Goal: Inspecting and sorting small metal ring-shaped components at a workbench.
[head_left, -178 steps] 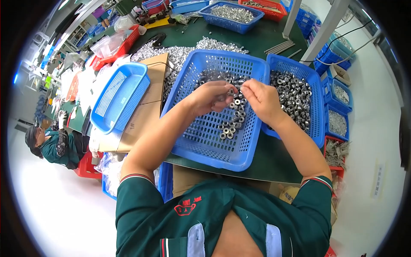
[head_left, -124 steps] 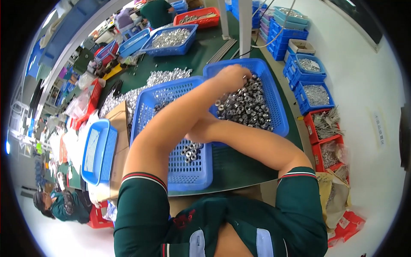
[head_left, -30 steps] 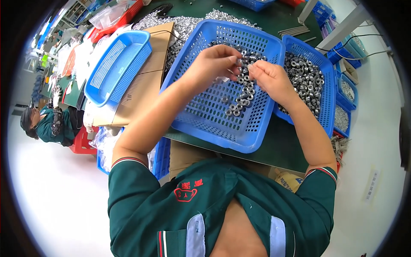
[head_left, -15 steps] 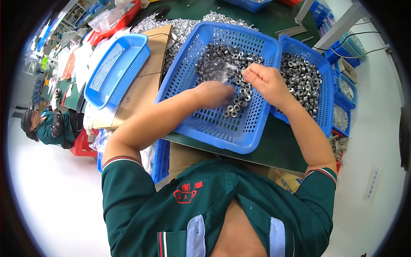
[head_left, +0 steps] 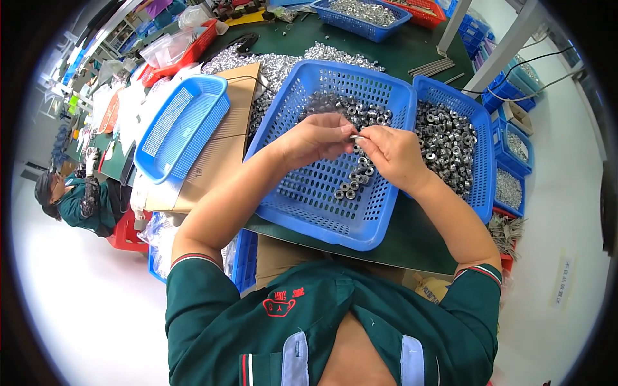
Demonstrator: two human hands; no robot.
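My left hand (head_left: pixel 317 140) and my right hand (head_left: pixel 394 154) meet over a blue perforated basket (head_left: pixel 309 222). Between their fingertips is a small, thin metal piece (head_left: pixel 356 136), mostly covered, so its exact kind does not show. Both thumbs and forefingers are pinched together on it. Below, thick silvery metal rings (head_left: pixel 348 187) lie loose in the basket, massed toward its far side with a short trail running nearer me. My hands partly hide the pile.
At the right stands a second blue basket (head_left: pixel 484 186) full of similar rings (head_left: pixel 444 151). An upright blue basket (head_left: pixel 183 128) rests on cardboard (head_left: pixel 215 157) at left. Small shiny parts (head_left: pixel 283 64) are heaped behind. Metal rods (head_left: pixel 431 67) lie far right, near a white post (head_left: pixel 457 26). Another person (head_left: pixel 84 199) sits at left.
My left hand has risen from the rings and come to my right hand, its fingers now at the small metal piece. The view has shifted, so the baskets appear lower.
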